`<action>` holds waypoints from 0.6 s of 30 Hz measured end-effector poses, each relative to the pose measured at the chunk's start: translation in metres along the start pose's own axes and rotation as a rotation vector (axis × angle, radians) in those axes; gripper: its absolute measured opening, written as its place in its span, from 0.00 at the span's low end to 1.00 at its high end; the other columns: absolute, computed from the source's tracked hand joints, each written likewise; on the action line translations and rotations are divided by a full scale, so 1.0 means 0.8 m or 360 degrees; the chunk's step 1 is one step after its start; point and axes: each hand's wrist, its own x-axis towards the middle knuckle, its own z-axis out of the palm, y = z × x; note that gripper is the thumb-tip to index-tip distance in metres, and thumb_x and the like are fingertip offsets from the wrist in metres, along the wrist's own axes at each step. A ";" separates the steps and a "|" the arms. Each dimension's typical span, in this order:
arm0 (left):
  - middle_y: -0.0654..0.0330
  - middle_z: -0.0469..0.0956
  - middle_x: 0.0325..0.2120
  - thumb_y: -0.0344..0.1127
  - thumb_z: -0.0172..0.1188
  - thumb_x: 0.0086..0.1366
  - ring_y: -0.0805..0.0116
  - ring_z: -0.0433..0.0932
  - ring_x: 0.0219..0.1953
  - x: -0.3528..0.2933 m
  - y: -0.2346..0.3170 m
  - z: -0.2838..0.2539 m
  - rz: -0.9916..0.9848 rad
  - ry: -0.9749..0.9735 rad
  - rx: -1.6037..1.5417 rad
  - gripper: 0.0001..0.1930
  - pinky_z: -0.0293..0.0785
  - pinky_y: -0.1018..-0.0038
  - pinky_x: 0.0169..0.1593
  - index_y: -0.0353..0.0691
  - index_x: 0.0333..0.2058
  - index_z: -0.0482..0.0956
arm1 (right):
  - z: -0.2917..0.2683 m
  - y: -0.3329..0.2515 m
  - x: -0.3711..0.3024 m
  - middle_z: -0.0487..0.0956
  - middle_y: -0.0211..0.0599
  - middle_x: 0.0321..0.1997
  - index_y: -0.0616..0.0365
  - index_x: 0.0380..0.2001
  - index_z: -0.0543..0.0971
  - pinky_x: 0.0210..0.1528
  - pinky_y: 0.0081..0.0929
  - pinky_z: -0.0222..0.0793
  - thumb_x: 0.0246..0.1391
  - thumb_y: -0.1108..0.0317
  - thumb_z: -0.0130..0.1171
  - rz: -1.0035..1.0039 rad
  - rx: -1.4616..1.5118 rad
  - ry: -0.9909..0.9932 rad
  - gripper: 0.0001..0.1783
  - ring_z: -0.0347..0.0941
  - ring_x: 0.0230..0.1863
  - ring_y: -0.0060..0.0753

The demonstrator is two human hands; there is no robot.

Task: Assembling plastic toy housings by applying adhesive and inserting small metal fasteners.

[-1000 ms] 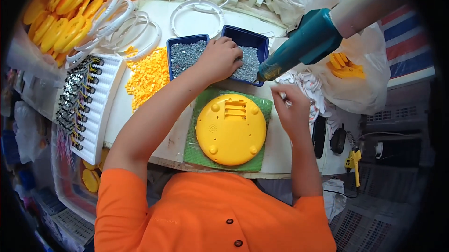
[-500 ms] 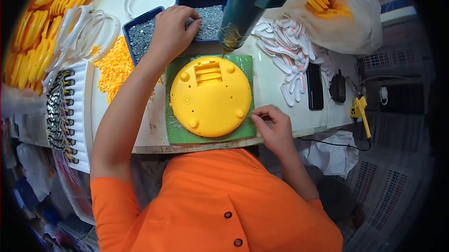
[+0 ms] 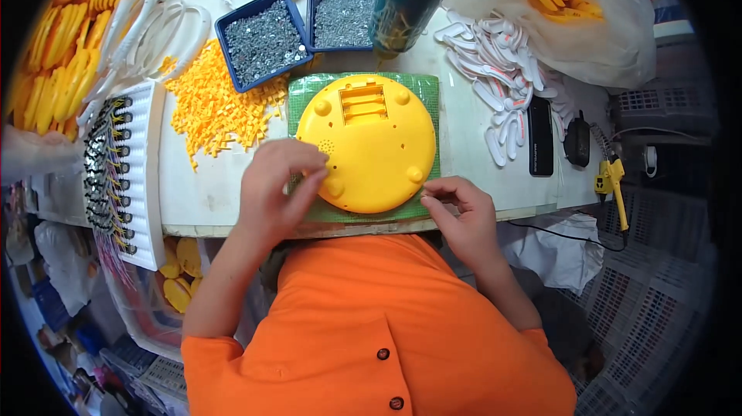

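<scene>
A round yellow plastic housing (image 3: pixel 371 157) lies with its battery compartment facing up on a green mat (image 3: pixel 305 88). My left hand (image 3: pixel 280 188) hangs over the housing's left edge, thumb and fingertips drawn together near a screw hole. Whatever sits in that pinch is too small to make out. At the lower right rim, my right hand (image 3: pixel 466 219) has its thumb and index finger closed together beside the housing; what they hold is hidden. A teal power screwdriver (image 3: pixel 410 6) hangs above the top of the housing, its tip near the far rim.
Two blue bins of small metal screws (image 3: pixel 263 41) stand behind the mat. Loose yellow pieces (image 3: pixel 216 103) are heaped to the left, near a white tray of wired parts (image 3: pixel 143 176). White curved pieces (image 3: pixel 502 68), a black phone (image 3: pixel 541 138) and a yellow glue gun (image 3: pixel 610 176) lie right.
My left hand has come back from the screw bins to the left side of the housing. My right hand stays by the lower right rim. The whole view has shifted slightly.
</scene>
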 end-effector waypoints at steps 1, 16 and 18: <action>0.58 0.85 0.40 0.24 0.72 0.55 0.56 0.83 0.47 -0.011 0.004 0.000 0.0148 -0.0060 0.0033 0.10 0.77 0.62 0.52 0.40 0.34 0.81 | -0.003 -0.002 0.001 0.82 0.34 0.39 0.65 0.38 0.81 0.45 0.21 0.75 0.58 0.79 0.65 -0.0030 -0.0039 -0.0053 0.05 0.78 0.38 0.21; 0.59 0.83 0.47 0.26 0.74 0.52 0.53 0.78 0.57 -0.055 0.003 0.025 0.0165 -0.0084 -0.0015 0.12 0.70 0.56 0.59 0.43 0.33 0.81 | 0.006 0.019 0.014 0.77 0.35 0.35 0.63 0.34 0.80 0.42 0.26 0.71 0.51 0.79 0.71 -0.0374 -0.0394 -0.0059 0.09 0.75 0.37 0.31; 0.59 0.83 0.47 0.27 0.74 0.51 0.53 0.78 0.57 -0.055 0.001 0.025 0.0156 -0.0091 -0.0009 0.12 0.70 0.56 0.59 0.43 0.33 0.81 | 0.000 0.013 0.017 0.76 0.33 0.35 0.63 0.34 0.79 0.43 0.23 0.70 0.51 0.79 0.71 -0.0203 -0.0400 -0.0075 0.10 0.73 0.37 0.27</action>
